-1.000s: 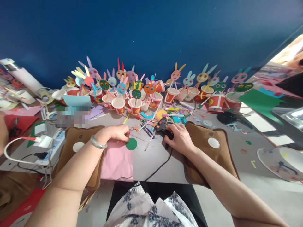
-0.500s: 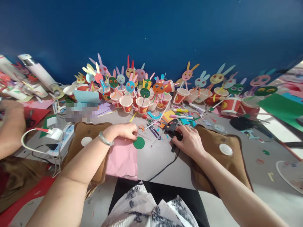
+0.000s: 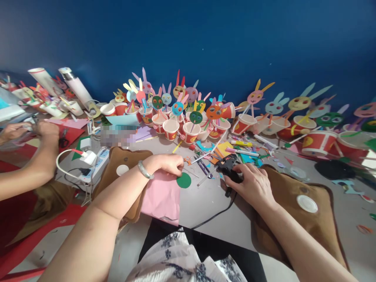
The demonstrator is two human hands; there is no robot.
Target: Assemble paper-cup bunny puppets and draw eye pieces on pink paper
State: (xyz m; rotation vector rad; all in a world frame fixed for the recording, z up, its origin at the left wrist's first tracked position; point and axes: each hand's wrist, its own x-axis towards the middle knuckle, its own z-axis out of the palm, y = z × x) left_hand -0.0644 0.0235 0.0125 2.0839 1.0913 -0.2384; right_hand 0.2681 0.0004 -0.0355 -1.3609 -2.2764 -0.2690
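My left hand [image 3: 172,164], wearing a bangle, is closed in a pinch at the upper left edge of a green paper circle [image 3: 183,180]. That circle overlaps the right edge of a sheet of pink paper [image 3: 163,199]. My right hand [image 3: 255,182] is wrapped round the black handle of a glue gun [image 3: 231,169], low over the table. Its nozzle points left, and its black cord [image 3: 216,213] runs down toward the table's front edge. Just left of the nozzle lie a dark craft knife [image 3: 205,167] and a thin stick.
Paper cups [image 3: 192,133] with rabbit faces on sticks line the blue wall. Brown cushions [image 3: 299,219] lie on both sides. Paper scraps and markers [image 3: 241,143] litter the middle. A power strip [image 3: 98,164] and a co-worker's hands [image 3: 44,131] are on the left.
The view has turned left, so everything sits further right and more of the co-worker shows. Both my hands keep their holds on the circle and the glue gun.
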